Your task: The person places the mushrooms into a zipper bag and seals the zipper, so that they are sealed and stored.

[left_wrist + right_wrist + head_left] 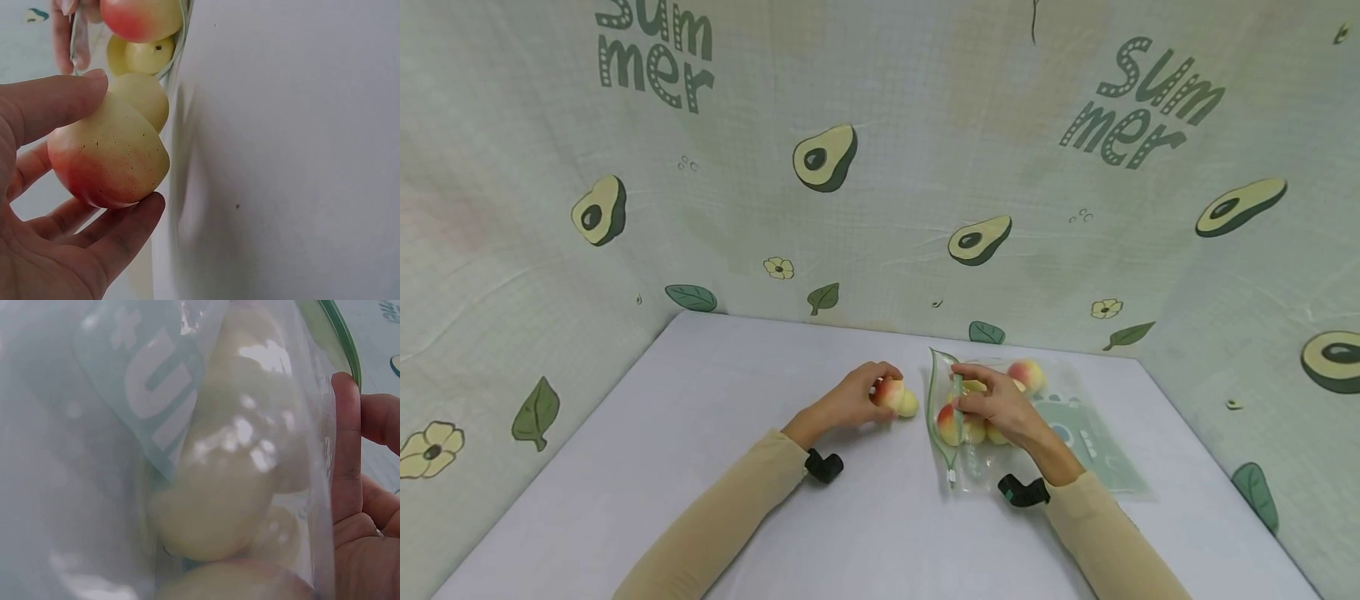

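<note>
My left hand (856, 395) grips a red-and-yellow peach (106, 156) between thumb and fingers. Right beside that peach is a smaller pale yellow fruit (909, 404); whether the hand also bears it I cannot tell. To the right lies a clear zip bag (1120, 467) with a green-edged mouth, facing left and held apart. My right hand (1000, 405) pinches one edge of this mouth between thumb and fingers. Several fruits are inside the bag, among them a red-blushed peach (1026, 375) and a yellow fruit (150, 56). In the right wrist view, pale fruit (212, 512) shows through the plastic.
The white slider (952, 476) sits at the near end of the bag's mouth. A white table (700, 433) spreads beneath both hands. Behind and beside it hangs a cloth (895, 167) printed with avocados and leaves. Black cameras are strapped to both wrists.
</note>
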A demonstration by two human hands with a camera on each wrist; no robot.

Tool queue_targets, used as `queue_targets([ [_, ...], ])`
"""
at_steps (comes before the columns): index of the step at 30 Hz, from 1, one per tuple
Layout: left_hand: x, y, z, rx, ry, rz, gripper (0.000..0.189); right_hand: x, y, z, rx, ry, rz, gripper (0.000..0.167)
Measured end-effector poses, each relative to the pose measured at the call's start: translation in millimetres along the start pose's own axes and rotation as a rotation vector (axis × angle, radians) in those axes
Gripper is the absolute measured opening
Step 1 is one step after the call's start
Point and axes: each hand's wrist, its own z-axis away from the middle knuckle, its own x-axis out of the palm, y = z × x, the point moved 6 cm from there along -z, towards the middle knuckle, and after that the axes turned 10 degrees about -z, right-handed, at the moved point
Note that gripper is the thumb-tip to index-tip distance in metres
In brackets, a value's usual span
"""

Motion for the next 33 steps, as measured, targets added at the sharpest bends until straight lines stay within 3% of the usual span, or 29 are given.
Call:
queue_targets([
  [21, 4.3, 21.1, 5.3, 0.031, 0.010, 0.091, 0.054, -0.8, -0.7, 0.1, -0.022, 0.000, 0.008, 0.056],
  [28, 12.3, 24.5, 4.6, 0.035, -0.005, 0.127, 0.053, 1.4, 0.1, -1.2, -0.034, -0.025, -0.084, 0.054],
  [33, 14.8, 26.4, 4.7, 0.034, -0.007, 0.119, 0.053, 0.5, -0.2, -0.5, -0.024, -0.018, -0.072, 0.055],
])
